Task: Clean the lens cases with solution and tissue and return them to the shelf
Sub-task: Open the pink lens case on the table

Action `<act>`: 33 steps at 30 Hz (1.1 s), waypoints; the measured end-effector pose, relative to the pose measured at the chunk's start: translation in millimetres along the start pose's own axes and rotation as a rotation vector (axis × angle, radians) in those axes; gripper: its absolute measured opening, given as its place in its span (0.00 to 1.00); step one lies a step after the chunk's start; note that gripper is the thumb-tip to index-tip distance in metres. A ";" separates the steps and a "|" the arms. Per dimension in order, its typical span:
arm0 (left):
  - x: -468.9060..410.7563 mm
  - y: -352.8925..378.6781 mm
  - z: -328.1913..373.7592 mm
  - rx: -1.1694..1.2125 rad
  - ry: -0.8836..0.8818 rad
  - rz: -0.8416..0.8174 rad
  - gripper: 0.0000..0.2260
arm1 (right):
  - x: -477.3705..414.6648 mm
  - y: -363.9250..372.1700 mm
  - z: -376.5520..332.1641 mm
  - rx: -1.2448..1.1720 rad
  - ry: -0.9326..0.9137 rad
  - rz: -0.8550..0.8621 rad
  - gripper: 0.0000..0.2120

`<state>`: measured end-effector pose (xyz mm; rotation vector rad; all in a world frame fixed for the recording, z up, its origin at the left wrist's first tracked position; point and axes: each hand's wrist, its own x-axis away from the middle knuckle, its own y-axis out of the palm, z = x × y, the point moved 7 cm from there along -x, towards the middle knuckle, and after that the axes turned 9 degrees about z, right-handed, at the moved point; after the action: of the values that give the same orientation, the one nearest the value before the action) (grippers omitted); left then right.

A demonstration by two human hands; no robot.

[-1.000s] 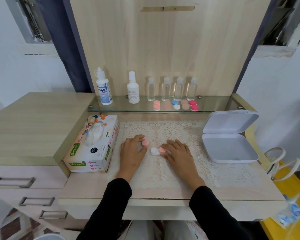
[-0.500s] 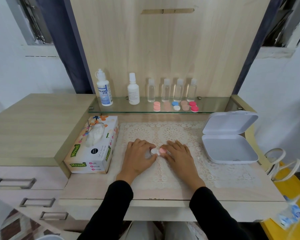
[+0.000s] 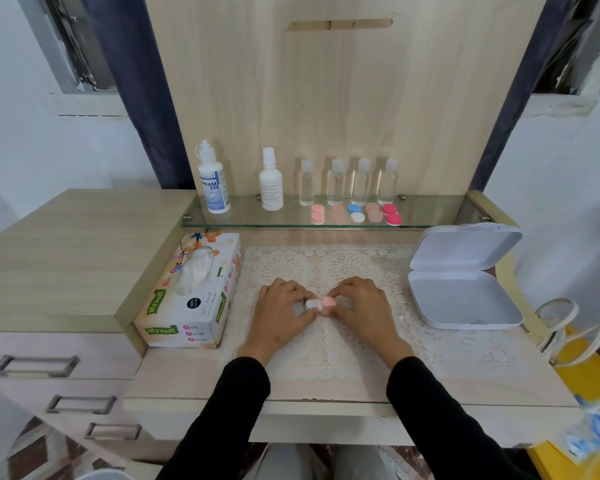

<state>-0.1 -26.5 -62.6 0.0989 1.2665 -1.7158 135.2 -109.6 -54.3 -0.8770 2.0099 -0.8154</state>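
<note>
Lens case [image 3: 321, 303]: on the lace mat [image 3: 329, 268], held between both hands.
Left hand [image 3: 279, 315]: fingers curled on its white end.
Right hand [image 3: 364, 311]: fingertips pinching its pink cap.

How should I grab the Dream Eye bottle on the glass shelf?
Wrap fingers round the middle of the Dream Eye bottle, over the label, coming from the front. It stands upright, the wooden back panel is behind it, and its top is narrow. The gap to the white bottle beside it leaves finger room. The left hand and right hand hold the lens case.
</note>
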 end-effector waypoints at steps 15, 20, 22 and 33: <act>-0.7 -1.4 -2.7 0.116 -0.037 0.051 0.17 | 9.5 7.2 3.4 -0.246 0.038 0.016 0.27; -1.0 -0.7 -4.0 0.123 -0.040 0.047 0.17 | 11.0 10.6 2.8 -0.174 -0.046 0.064 0.14; -0.7 0.1 -4.1 0.117 -0.038 0.043 0.17 | 13.3 12.3 4.8 -0.150 -0.074 0.090 0.13; 0.2 -0.3 -3.3 0.126 -0.048 0.014 0.19 | 11.7 10.7 8.0 -0.222 -0.036 0.111 0.09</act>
<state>-1.8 -24.1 -64.0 0.1394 1.1193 -1.7748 133.4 -114.9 -71.1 -0.8870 2.1242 -0.5174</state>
